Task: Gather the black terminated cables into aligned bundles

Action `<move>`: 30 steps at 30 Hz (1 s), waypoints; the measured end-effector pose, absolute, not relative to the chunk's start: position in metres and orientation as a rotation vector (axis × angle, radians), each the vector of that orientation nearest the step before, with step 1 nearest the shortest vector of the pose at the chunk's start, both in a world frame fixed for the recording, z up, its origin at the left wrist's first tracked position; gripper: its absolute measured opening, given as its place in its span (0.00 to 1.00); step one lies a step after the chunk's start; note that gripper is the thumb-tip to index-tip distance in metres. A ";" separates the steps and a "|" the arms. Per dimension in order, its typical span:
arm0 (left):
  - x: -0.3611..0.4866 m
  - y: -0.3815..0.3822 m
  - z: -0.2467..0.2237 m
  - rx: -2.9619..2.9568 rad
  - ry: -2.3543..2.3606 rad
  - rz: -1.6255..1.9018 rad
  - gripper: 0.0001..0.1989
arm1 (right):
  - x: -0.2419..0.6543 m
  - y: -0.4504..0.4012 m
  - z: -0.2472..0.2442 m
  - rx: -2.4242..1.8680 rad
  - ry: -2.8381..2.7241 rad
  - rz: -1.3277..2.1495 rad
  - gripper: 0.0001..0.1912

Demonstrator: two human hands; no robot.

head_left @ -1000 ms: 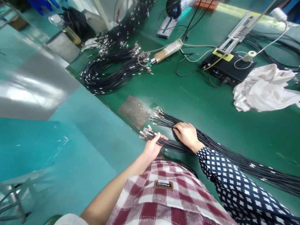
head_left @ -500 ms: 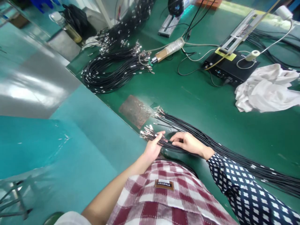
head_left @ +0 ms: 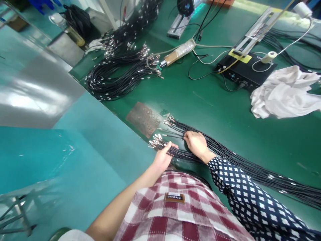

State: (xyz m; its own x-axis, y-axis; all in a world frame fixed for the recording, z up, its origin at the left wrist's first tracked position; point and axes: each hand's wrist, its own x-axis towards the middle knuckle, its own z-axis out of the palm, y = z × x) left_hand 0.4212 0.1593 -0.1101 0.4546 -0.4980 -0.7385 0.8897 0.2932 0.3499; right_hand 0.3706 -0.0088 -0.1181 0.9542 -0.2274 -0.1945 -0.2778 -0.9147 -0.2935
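Note:
Near the front edge of the green table, my left hand (head_left: pixel 164 155) is closed around a bundle of thin black cables (head_left: pixel 184 154), just behind their metal connector ends (head_left: pixel 156 141). My right hand (head_left: pixel 197 143) is a little farther in, its fingers pinched on one or two black cables (head_left: pixel 173 135) whose tips point left. Beyond it a second bundle of black cables (head_left: pixel 240 164) runs along the table to the right edge of the view. The connector ends (head_left: pixel 170 121) of that bundle lie close to a brownish square plate (head_left: pixel 142 118).
A coiled heap of black cables (head_left: pixel 112 80) lies at the table's far left. Behind stand a taped handheld tool (head_left: pixel 179 53) and a black box (head_left: pixel 247 67) with cords. A white cloth (head_left: pixel 283 92) lies at the right. The table edge (head_left: pixel 117 115) drops to the floor.
My right hand has moved away from the left-hand bundle, up and slightly left, and has closed on loose cables between the two bundles. My left hand keeps its hold.

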 end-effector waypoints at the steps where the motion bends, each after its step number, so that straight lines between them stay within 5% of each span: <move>1: 0.421 0.159 -0.110 0.825 0.557 -0.989 0.11 | 0.369 -0.009 -0.118 -2.764 0.387 0.218 0.07; 14: 0.421 0.160 -0.112 0.772 0.561 -0.976 0.08 | 0.367 -0.013 -0.113 -2.838 0.427 0.390 0.08; 20: 0.422 0.157 -0.108 0.814 0.533 -0.971 0.16 | 0.350 -0.017 -0.094 -2.208 0.243 0.468 0.09; 23: 0.422 0.157 -0.109 0.866 0.563 -0.961 0.11 | 0.347 -0.020 -0.089 -2.036 0.068 0.555 0.14; 30: 0.422 0.157 -0.110 0.753 0.474 -1.023 0.15 | 0.374 -0.023 -0.113 -2.761 0.434 0.265 0.08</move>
